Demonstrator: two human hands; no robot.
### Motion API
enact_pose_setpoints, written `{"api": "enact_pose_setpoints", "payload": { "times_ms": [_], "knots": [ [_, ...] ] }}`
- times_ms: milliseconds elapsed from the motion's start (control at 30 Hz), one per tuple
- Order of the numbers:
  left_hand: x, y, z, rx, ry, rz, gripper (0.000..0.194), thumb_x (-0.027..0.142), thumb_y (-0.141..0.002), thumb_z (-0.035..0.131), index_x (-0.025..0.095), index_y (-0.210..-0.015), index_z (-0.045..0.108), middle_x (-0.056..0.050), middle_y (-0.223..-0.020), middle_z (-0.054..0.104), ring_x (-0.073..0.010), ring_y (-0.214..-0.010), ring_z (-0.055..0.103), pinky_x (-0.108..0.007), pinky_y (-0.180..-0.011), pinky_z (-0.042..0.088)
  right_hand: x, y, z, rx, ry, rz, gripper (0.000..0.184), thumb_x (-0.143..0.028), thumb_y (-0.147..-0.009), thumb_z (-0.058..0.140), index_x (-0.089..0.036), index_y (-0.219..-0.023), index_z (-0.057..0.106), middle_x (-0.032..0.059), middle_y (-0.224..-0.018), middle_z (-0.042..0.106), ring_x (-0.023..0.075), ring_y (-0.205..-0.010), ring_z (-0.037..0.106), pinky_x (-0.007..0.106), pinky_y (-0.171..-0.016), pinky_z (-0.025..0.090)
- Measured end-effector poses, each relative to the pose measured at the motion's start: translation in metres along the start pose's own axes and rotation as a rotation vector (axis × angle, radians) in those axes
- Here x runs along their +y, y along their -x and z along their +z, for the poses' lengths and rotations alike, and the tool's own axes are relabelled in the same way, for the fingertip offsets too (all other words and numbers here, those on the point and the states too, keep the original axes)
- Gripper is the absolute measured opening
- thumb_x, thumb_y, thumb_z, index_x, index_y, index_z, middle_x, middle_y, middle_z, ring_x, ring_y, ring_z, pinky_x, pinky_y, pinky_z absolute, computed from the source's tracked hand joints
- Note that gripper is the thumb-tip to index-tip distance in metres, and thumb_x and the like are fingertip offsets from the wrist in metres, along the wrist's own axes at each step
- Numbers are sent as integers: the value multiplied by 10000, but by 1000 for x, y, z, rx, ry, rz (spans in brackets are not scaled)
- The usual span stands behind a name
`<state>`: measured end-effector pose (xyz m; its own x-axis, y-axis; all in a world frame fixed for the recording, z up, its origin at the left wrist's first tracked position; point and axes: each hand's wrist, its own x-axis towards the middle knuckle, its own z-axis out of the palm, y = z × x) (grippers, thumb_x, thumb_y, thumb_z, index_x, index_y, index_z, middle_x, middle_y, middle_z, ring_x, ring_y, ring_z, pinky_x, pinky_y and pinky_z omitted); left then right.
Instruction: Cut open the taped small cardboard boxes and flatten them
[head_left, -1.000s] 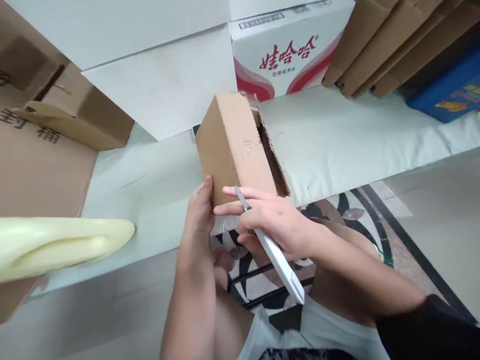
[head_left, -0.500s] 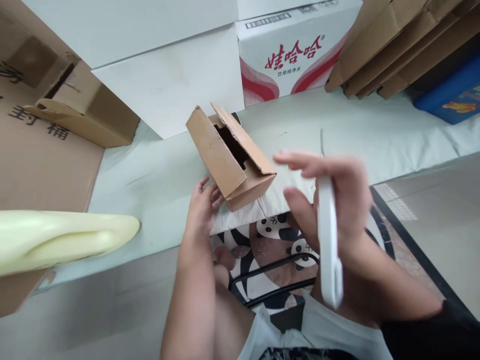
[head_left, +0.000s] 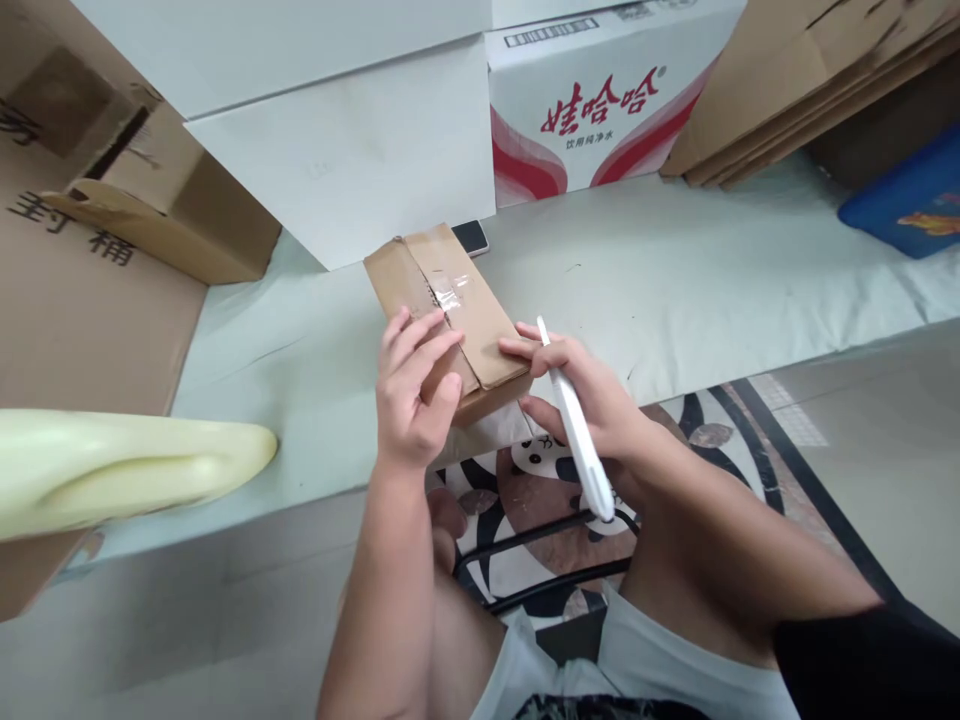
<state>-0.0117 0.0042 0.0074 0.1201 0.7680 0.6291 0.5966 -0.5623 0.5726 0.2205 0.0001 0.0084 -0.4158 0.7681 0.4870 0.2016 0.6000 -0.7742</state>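
Observation:
A small brown cardboard box (head_left: 450,300) lies flat on the pale sheet (head_left: 675,270), its flaps closed with a strip of clear tape along the seam. My left hand (head_left: 412,395) rests on the box's near left side, fingers curled over the top. My right hand (head_left: 592,400) grips a white utility knife (head_left: 576,435), blade end pointing away from me, and its fingertips touch the box's near right corner.
Behind the box stand a large white box (head_left: 352,150) and a white carton with red print (head_left: 592,110). A dark phone (head_left: 471,237) peeks out behind the small box. Brown cartons (head_left: 90,250) lie left, flattened cardboard (head_left: 810,80) back right. A yellow object (head_left: 127,465) juts in at left.
The box was upright, then tipped with its flaps open; now it lies flat with flaps closed. My left hand moved onto its top, and my right hand brought the knife back to it.

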Motion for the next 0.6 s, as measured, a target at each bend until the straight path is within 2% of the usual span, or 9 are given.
{"api": "enact_pose_setpoints", "payload": {
  "times_ms": [67,167,233,300,367,433,500,600],
  "knots": [
    [-1,0,1,2,-15,-6,333,412,-964,556,267,-1194,750,-51,-1380,687,-321,-1438,495,-606,-1276,284,8,2,2,110,-131,105,229,-346,-953,628,-293,-1057,430,102,-1446,664,267,-1459,535,556,-1184,407],
    [-5,1,-1,22,-3,-15,319,396,-971,546,275,-1172,762,-45,-1355,700,-316,-1409,527,-604,-1270,298,22,1,6,244,-262,417,272,-449,-946,594,-290,-1029,390,123,-1402,668,262,-1384,599,539,-1171,409],
    [-8,2,-3,46,14,-20,312,386,-973,539,280,-1154,770,-40,-1334,708,-305,-1377,557,-594,-1269,305,30,-2,8,231,-319,652,330,-510,-907,597,-284,-1006,378,124,-1269,715,286,-1323,637,544,-1134,432],
    [-10,2,-5,71,42,-32,307,383,-967,543,287,-1142,777,-34,-1318,712,-297,-1357,572,-588,-1273,298,34,-4,10,156,-353,800,380,-558,-865,610,-278,-988,384,102,-1124,745,304,-1220,680,555,-1094,453],
    [-10,3,-6,89,80,-56,303,398,-952,560,293,-1128,783,-30,-1311,710,-299,-1351,575,-588,-1281,279,36,-5,13,82,-379,815,437,-601,-822,644,-275,-973,396,83,-1054,750,307,-1140,693,559,-1067,466],
    [-9,3,-7,99,109,-88,310,441,-930,584,293,-1110,789,-31,-1312,707,-311,-1364,563,-592,-1290,257,38,-6,16,60,-440,750,505,-642,-781,691,-277,-965,395,87,-1082,746,294,-1124,692,537,-1054,479],
    [-9,3,-9,102,116,-115,336,497,-910,599,287,-1090,791,-35,-1312,706,-319,-1370,559,-593,-1295,244,42,-5,18,93,-521,704,571,-677,-748,729,-279,-968,383,114,-1204,716,271,-1158,684,490,-1030,502],
    [-13,2,-15,123,105,-153,346,517,-897,615,272,-1075,784,-37,-1302,715,-310,-1357,578,-568,-1299,250,50,-4,22,147,-591,764,600,-688,-736,748,-276,-976,385,125,-1273,678,233,-1107,698,411,-918,539]
  ]
}}
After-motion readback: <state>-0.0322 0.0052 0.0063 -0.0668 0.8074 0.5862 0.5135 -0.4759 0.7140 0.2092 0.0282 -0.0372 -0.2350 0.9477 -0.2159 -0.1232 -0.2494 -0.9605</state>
